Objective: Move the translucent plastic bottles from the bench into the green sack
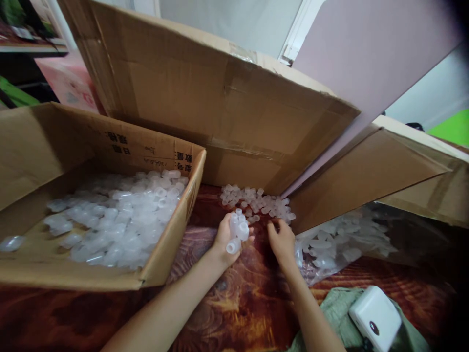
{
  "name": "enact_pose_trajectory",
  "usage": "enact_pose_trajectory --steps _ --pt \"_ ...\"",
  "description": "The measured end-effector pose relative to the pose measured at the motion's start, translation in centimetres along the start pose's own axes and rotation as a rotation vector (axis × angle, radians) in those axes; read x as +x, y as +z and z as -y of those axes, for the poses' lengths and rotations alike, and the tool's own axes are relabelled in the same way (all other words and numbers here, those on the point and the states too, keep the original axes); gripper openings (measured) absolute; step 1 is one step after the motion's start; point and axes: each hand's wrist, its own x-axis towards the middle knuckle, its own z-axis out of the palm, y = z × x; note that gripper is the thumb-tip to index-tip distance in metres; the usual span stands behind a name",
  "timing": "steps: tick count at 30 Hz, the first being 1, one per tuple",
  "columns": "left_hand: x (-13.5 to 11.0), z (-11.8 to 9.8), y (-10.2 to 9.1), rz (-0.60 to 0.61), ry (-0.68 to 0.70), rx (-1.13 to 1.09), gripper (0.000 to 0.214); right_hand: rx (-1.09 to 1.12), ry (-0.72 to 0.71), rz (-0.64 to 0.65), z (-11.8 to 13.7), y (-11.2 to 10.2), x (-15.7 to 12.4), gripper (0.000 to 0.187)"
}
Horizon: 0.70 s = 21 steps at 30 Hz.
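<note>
My left hand [224, 240] is closed around several small translucent white plastic bottles [240, 230]. One of them points its round open mouth toward me. To its right, my right hand [281, 239] hovers low at the near edge of a pile of small translucent plastic caps [269, 203] on the table. Its fingers are curled together, and whatever is between them is hidden. Beside my left arm stands an open cardboard box [172, 244] holding many more translucent bottles [124, 220].
Upright cardboard [176, 83] walls off the back, and another cardboard flap [359, 171] rises at right. A clear plastic bag [330, 244] of translucent pieces lies under it. On green cloth [339, 313] at lower right sits a white device [375, 315]. The table [234, 313] has reddish wood grain.
</note>
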Motion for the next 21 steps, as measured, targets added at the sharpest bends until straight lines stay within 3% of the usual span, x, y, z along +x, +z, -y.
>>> enact_pose_trajectory --steps 5,10,15,21 --pt "0.0 0.0 -0.1 0.004 0.003 0.016 0.025 0.628 0.245 0.190 0.7 -1.4 -2.1 0.018" --pt "-0.1 0.0 0.0 0.005 -0.001 0.048 0.024 0.966 0.419 0.325 1.0 -1.2 -4.9 0.005" --pt "-0.5 0.2 0.2 0.006 -0.022 0.076 0.023 1.000 0.381 0.359 1.3 -0.8 -6.4 0.011" --pt "-0.3 0.7 0.0 0.016 -0.027 0.092 0.022 0.642 0.038 0.168 2.0 -0.6 -8.9 0.029"
